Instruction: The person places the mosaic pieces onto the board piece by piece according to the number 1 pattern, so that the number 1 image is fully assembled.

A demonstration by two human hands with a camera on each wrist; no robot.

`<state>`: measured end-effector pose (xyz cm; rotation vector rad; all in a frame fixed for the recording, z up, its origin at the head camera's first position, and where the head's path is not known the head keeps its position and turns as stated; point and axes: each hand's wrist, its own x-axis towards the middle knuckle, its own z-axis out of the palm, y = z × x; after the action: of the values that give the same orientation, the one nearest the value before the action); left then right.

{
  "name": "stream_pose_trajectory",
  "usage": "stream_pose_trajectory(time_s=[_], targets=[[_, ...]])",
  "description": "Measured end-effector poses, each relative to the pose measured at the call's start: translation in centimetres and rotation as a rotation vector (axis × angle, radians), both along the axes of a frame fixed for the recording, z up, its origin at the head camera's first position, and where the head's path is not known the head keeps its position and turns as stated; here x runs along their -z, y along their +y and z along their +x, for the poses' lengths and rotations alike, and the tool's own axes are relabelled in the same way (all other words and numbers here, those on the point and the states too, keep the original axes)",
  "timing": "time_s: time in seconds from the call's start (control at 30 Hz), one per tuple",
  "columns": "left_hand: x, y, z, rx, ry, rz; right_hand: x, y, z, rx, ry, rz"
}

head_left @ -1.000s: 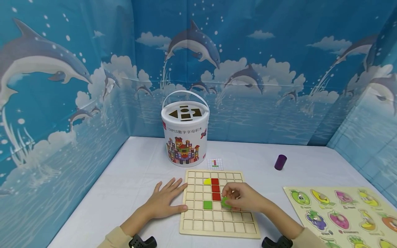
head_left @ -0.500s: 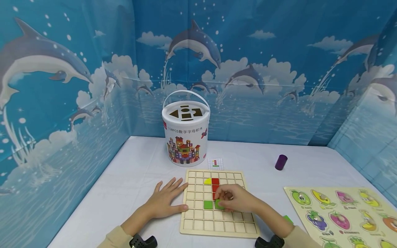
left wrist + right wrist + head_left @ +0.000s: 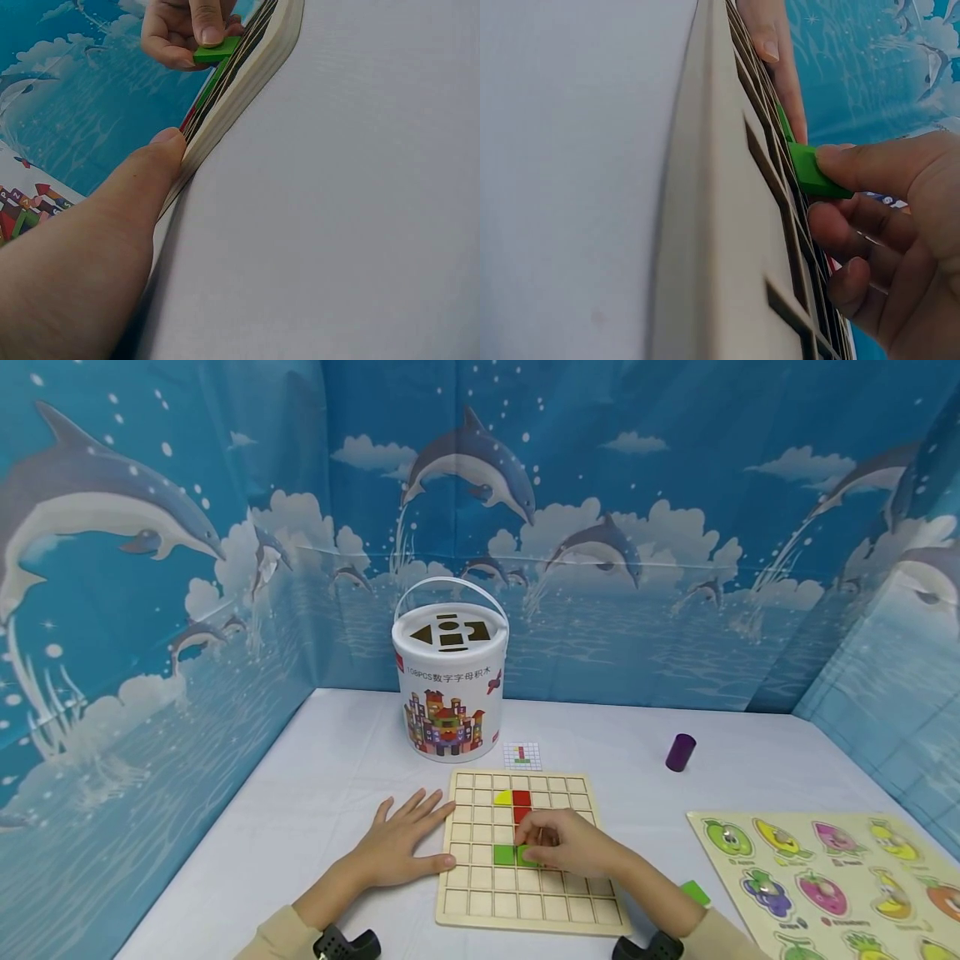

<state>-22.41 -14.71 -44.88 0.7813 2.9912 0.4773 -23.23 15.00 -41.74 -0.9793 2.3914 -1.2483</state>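
on the table: grid board at the near middle, bucket behind it, small card between the two. left hand flat on the table, thumb against the board's left edge. right hand over the board's middle, pinching a square tile just right of another tile set in a cell. more tiles in cells behind these. to the right, fruit puzzle; cylinder behind it; loose tile between board and puzzle.
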Motion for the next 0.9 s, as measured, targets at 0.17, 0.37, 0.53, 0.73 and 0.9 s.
stream_pose_trajectory(time_s=[0.17,0.37,0.53,0.73,0.9], targets=[[-0.06,0.01,0.05,-0.004,-0.007,-0.002,0.03,0.02,0.14,0.019,0.062,0.021],[-0.03,0.01,0.03,-0.005,-0.003,-0.007,0.11,0.03,0.14,0.036,0.137,0.067],[-0.03,-0.01,0.06,-0.001,0.005,-0.001,0.17,0.04,0.13,0.036,0.165,0.086],[-0.06,0.01,0.04,0.002,0.010,-0.001,0.29,0.07,0.14,0.045,0.154,0.104],[-0.05,0.01,0.05,0.000,0.003,-0.001,0.30,0.08,0.20,0.047,0.135,0.097]])
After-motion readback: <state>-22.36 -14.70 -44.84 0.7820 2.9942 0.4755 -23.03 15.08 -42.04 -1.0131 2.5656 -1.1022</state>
